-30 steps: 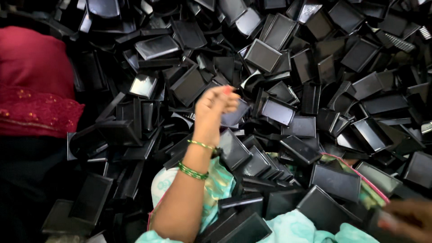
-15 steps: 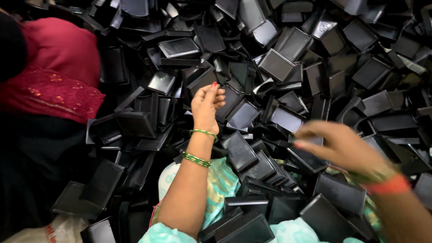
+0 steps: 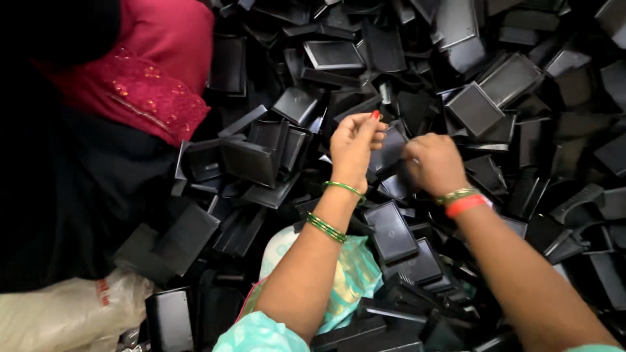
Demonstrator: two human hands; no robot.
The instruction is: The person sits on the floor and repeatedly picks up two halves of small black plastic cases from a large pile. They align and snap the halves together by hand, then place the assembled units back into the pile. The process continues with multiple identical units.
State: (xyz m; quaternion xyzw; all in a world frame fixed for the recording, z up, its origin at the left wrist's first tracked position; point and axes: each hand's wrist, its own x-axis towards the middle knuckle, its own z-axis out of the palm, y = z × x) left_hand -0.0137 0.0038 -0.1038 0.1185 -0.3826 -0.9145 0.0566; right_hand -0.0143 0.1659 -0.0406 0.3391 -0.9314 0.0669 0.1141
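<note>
- A pale plastic sack with a small red mark lies at the lower left, beside a person in a red garment.
- The left hand hovers over the heap of black rectangular trays, fingers pinched narrow; whether that grip holds anything, I cannot tell.
- A flat black tray lies below, between the forearms.
- The right hand is curled shut just beside the left hand, its contents hidden.
</note>
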